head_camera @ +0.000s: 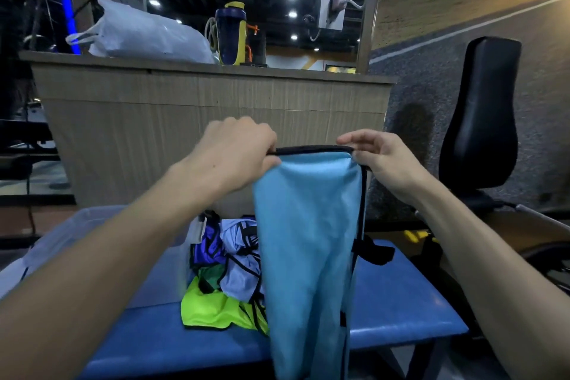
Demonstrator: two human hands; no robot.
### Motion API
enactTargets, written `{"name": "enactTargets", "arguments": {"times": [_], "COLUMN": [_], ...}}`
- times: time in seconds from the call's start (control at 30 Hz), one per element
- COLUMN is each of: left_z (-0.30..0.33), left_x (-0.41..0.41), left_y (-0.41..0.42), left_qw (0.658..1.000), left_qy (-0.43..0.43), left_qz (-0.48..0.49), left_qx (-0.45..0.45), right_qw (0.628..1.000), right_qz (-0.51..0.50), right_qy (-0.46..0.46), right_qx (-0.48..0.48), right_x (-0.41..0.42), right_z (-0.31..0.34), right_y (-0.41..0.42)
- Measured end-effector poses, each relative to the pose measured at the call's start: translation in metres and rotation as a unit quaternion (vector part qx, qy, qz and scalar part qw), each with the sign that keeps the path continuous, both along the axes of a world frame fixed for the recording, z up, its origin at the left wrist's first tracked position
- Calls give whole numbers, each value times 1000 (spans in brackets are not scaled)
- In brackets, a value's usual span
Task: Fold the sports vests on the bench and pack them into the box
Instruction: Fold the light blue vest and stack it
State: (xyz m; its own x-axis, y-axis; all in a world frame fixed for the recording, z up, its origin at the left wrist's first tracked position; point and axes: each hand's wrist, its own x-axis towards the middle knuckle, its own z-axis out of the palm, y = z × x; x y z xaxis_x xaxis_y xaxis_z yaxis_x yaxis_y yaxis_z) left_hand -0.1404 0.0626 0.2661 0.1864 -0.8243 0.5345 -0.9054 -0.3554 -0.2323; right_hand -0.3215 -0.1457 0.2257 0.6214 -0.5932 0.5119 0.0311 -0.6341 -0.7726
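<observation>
A light blue sports vest (308, 250) with black trim hangs in the air over the blue bench (401, 302). My left hand (237, 148) grips one end of its black top edge. My right hand (379, 154) pinches the other end, so the edge is stretched level between them. The vest drapes down past the bench's front edge. Behind it, a heap of vests (228, 281) in neon yellow, green, pale lilac and purple lies on the bench. A clear plastic box (101, 225) stands at the bench's left end, partly hidden by my left forearm.
A wooden counter (216, 102) rises behind the bench, with a white plastic bag (145, 34) and a blue-and-yellow bottle (231, 34) on top. A black padded gym seat (484, 114) stands to the right, beside a grey wall.
</observation>
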Motion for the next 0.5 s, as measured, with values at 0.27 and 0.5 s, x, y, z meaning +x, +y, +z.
{"name": "enactTargets", "arguments": {"times": [0.27,0.5], "left_z": [23,3], "left_x": [-22,-59], "left_y": [1,-29], "left_qw": [999,979], "left_qy": [-3,-162], "left_qz": [-50,39], "left_qx": [4,119], "right_qw": [948,965], "right_qz": [-150,-180], "right_qy": [187,177], "right_qx": [-210,-69], "right_x": [-9,-29], "right_z": [-4,-19], "right_y": [14,21]}}
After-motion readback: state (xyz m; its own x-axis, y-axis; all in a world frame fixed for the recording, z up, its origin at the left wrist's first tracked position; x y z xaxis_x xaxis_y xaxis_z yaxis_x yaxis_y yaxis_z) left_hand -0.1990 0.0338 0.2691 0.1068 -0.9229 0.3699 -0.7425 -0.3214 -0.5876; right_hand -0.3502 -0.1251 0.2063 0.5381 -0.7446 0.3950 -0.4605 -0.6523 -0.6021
